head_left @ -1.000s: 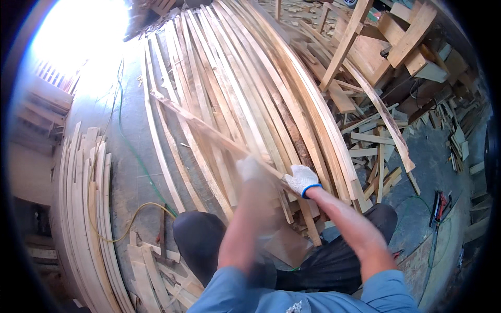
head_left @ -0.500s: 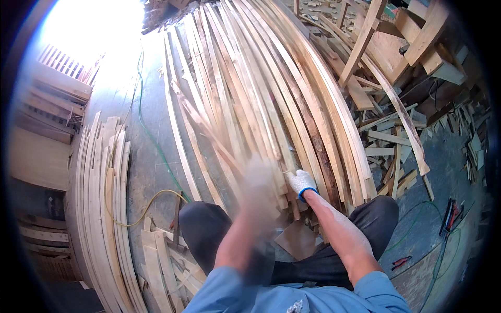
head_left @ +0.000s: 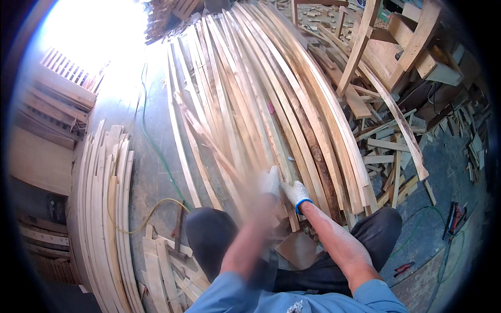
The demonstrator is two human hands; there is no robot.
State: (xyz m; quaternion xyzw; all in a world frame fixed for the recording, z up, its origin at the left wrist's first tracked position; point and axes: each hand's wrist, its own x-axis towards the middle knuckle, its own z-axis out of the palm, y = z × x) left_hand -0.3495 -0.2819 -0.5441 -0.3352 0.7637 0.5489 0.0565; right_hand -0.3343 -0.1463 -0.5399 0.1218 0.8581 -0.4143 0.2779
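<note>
Long pale wooden strips (head_left: 308, 130) lie side by side in front of me, their near ends by my knees. My right hand (head_left: 296, 193), in a white glove with a blue cuff, is closed on a wooden strip (head_left: 284, 156) near its near end. Just left of it is my left hand (head_left: 269, 181), also gloved in white and smeared by motion over the strips. Its fingers are too blurred to show whether they hold anything. One strip (head_left: 314, 151) to the right has a rough bark edge.
Shorter boards (head_left: 107, 208) are stacked at the left, beside a yellow hose (head_left: 148, 216) and a green hose (head_left: 156, 143). Offcuts (head_left: 169, 261) lie by my left knee. Wooden frames (head_left: 360, 47) and scrap stand at right; red-handled pliers (head_left: 403, 269) lie on the floor.
My right hand has come slightly nearer and left. My left hand, blurred in both frames, has shifted a little right and nearer, closer to the right one. The view has tilted slightly.
</note>
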